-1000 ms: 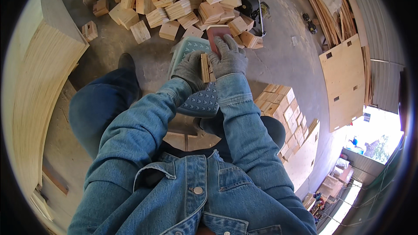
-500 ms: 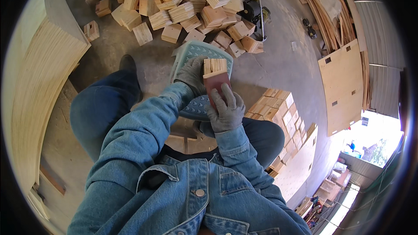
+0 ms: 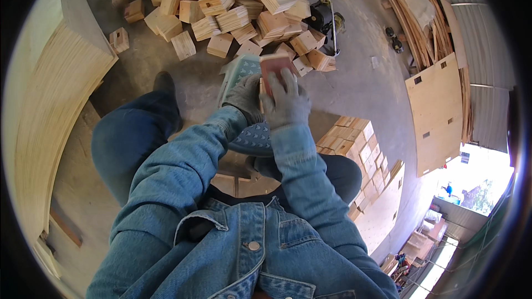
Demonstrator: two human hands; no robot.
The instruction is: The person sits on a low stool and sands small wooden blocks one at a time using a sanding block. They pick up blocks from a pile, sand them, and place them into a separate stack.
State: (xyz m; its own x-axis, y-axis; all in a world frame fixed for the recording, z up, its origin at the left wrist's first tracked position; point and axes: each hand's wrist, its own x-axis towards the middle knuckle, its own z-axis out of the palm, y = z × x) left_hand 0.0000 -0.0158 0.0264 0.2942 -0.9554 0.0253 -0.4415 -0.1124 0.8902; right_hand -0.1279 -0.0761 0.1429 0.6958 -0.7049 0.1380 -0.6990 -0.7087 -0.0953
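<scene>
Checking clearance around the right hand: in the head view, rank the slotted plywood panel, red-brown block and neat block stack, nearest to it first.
1. Red-brown block: in the right hand.
2. Neat block stack: right, lower in view.
3. Slotted plywood panel: farther right.

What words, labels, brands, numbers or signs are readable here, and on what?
None can be read.
Reddish block in the right hand: no lettering visible.
Black tool beside the wood blocks: any marking too small.
Pale scrap on the floor: too small to tell.
</scene>
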